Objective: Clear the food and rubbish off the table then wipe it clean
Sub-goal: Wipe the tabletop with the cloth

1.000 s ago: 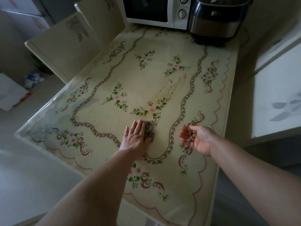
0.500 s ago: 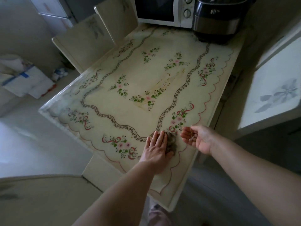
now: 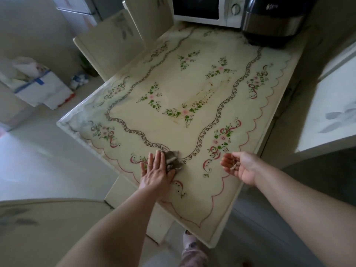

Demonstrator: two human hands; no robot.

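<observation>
Left hand: the left hand [image 3: 157,171] lies flat near the front edge of the worktop [image 3: 173,79], fingers straight and close together, palm pressing down on the cloth [image 3: 173,160]; it grips nothing.
Cloth: small, grey and crumpled, half under the palm, its free part sticking out on the thumb side and touching the worktop.
How the cloth handles: it looks soft, light and limp, likely damp. It should bunch and slide easily under a flat palm, so pressing on its middle suits it better than pinching an edge.
Right hand: the right hand [image 3: 240,166] hovers palm up just off the near right side of the worktop, cupped, with fingers half curled round a small scrap [image 3: 234,167].
How the scrap handles: tiny and light; it could probably spill if the palm tips.
Stain: a pale brownish streak [image 3: 208,91] runs across the middle of the flowered surface, well apart from the cloth.
Far end: a microwave [image 3: 204,10] and a dark cooker [image 3: 273,18] stand side by side.
</observation>
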